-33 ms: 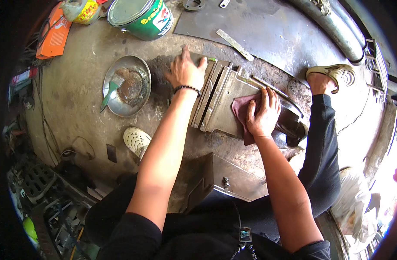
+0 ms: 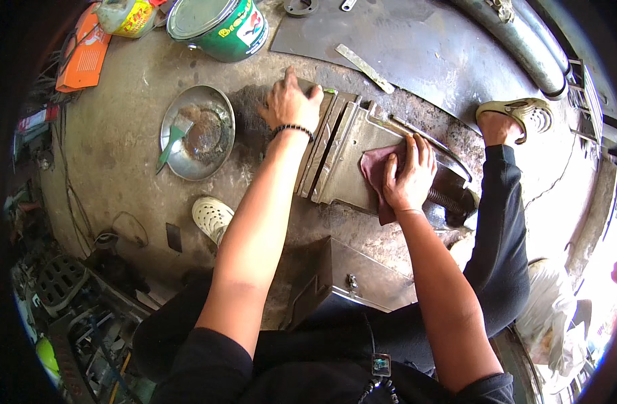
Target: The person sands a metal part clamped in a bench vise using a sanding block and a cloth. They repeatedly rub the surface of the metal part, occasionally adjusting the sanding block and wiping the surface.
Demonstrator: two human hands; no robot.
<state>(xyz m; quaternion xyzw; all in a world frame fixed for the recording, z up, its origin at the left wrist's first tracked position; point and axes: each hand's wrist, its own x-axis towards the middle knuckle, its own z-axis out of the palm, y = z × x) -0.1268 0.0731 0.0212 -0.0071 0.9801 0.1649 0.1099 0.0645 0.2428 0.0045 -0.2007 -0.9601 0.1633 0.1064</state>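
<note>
While the L hand [image 2: 292, 108] lies palm down w/ fingers & thumb spread over the 10 o'clock end of a metal vise [image 2: 345, 161], the R hand [image 2: 409, 180], well apart from it, rests w/ fingers extended on a dark-red cloth [image 2: 374, 172] atop the vise's 4 o'clock half. Vise sits mid-view on the floor [image 2: 133, 128]; clock read from it.

Writing: green pail [image 2: 244, 37], btwn 10 & 11, has yellow lettering & a red-and-white pic; jug [image 2: 123, 19] at 10 wears a yellow label w/ red characters; orange box [image 2: 86, 57], btwn 9 & 10, has pale print too small to read. Marks on the metal strip [image 2: 366, 69] at 12: can't tell.

Hidden/cut: the L palm's underside & most of the cloth's middle are covered. Pail & 2 pipes [image 2: 517, 47] at 2 run off the top edge. Metal case [image 2: 369, 276] at 6 is partly behind the person's legs. Pan [image 2: 187, 167] at 9 holds a green-handled brush [image 2: 174, 135] & brownish stuff, kind unclear.
</note>
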